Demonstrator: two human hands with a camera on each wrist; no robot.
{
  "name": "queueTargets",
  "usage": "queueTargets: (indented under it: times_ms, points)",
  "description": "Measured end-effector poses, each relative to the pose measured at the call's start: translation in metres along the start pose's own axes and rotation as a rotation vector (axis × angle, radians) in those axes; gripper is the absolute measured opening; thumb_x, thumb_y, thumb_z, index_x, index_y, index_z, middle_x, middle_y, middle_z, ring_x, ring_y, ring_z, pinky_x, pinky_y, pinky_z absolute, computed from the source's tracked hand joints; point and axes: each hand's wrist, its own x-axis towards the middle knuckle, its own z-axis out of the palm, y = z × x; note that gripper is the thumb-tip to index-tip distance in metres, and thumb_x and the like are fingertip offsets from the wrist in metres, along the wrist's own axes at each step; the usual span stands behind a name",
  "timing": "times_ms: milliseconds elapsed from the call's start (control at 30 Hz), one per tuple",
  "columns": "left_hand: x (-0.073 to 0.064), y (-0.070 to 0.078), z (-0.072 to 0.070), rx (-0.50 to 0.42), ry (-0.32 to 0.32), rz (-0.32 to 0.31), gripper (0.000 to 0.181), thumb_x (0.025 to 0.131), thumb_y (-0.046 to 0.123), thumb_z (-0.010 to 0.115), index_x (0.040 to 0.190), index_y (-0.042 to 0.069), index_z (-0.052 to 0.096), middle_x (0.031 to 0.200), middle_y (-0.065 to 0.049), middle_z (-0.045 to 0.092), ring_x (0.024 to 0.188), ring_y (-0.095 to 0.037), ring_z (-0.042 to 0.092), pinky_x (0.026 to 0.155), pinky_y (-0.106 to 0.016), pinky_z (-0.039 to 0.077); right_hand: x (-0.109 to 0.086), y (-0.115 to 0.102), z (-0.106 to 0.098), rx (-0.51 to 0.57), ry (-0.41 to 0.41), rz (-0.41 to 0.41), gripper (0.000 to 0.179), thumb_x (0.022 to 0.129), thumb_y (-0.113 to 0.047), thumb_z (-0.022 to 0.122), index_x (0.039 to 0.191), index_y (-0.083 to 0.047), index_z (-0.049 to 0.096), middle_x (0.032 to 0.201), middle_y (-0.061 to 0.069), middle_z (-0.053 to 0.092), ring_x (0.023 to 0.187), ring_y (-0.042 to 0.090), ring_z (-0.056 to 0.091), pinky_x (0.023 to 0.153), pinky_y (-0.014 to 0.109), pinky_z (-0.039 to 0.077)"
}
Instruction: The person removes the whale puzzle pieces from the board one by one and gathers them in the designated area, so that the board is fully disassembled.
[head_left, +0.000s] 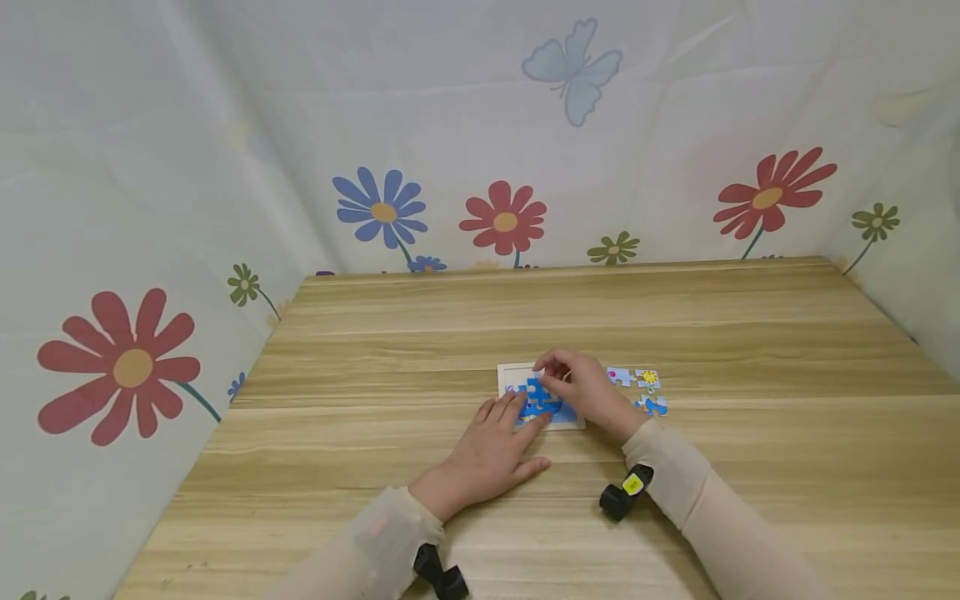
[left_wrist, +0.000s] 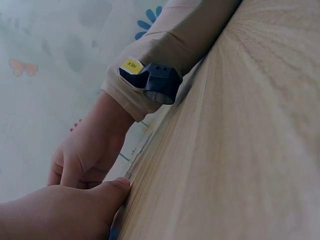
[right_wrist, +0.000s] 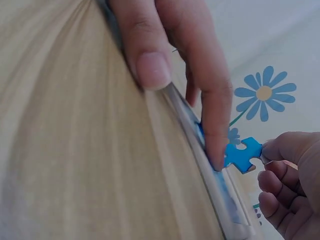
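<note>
A small puzzle board with a pale frame (head_left: pixel 517 367) lies on the table, with blue jigsaw pieces (head_left: pixel 534 407) inside it. My left hand (head_left: pixel 486 454) rests on the board's near left part, fingers extended and touching the pieces. Over the board's right side, my right hand (head_left: pixel 588 390) pinches a blue jigsaw piece (right_wrist: pixel 243 155) between thumb and finger. That piece stands tilted up near a fingertip of the left hand (right_wrist: pixel 172 55) in the right wrist view. The left wrist view shows the left thumb (left_wrist: pixel 112 192) low against the board's edge; the pieces are mostly hidden there.
Right of the board lie several loose jigsaw pieces, among them one with a yellow sun (head_left: pixel 648 378) and a blue one (head_left: pixel 651 406). The wooden table (head_left: pixel 375 333) meets a flower-printed cloth (head_left: pixel 637 167) at its back and sides.
</note>
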Motion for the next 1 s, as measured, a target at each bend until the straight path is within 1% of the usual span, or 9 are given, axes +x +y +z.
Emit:
queueTargets:
  times_ms: [200,533,700,1000]
  points:
    - [0.0,0.001,-0.002,-0.014,-0.015,-0.001,0.062,0.096,0.059,0.04,0.147,0.025,0.04,0.153,-0.018,0.035,0.143,-0.035,0.032,0.115,-0.052,0.03,-0.001,-0.005,-0.008,0.04,0.005,0.025,0.014,0.094,-0.013,0.061,0.107,-0.008,0.065,0.088,0.005,0.063,0.08,0.015,0.057,0.075,0.028,0.049]
    - [-0.001,0.001,-0.002,-0.01,-0.005,-0.006,0.061,0.096,0.059,0.04,0.147,0.025,0.041,0.152,-0.017,0.036,0.142,-0.035,0.033,0.114,-0.052,0.03,-0.001,-0.013,-0.019,0.025,-0.008,0.04,0.014,0.095,-0.013,0.06,0.107,-0.008,0.065,0.09,0.005,0.064,0.083,0.016,0.059,0.074,0.028,0.049]
    - [0.0,0.001,0.0,-0.003,0.015,-0.002,0.061,0.096,0.059,0.041,0.146,0.025,0.041,0.151,-0.017,0.037,0.142,-0.035,0.034,0.114,-0.051,0.031,-0.001,-0.015,-0.029,0.01,-0.016,0.058,0.016,0.096,-0.015,0.059,0.109,-0.007,0.064,0.092,0.007,0.064,0.083,0.017,0.058,0.074,0.027,0.048]
    - [0.0,0.002,0.0,-0.002,0.013,-0.003,0.062,0.096,0.059,0.041,0.147,0.025,0.04,0.152,-0.018,0.036,0.142,-0.035,0.032,0.114,-0.051,0.03,-0.005,-0.012,-0.045,0.0,0.004,0.025,0.015,0.094,-0.01,0.06,0.106,-0.001,0.064,0.09,0.011,0.064,0.079,0.016,0.056,0.069,0.024,0.047]
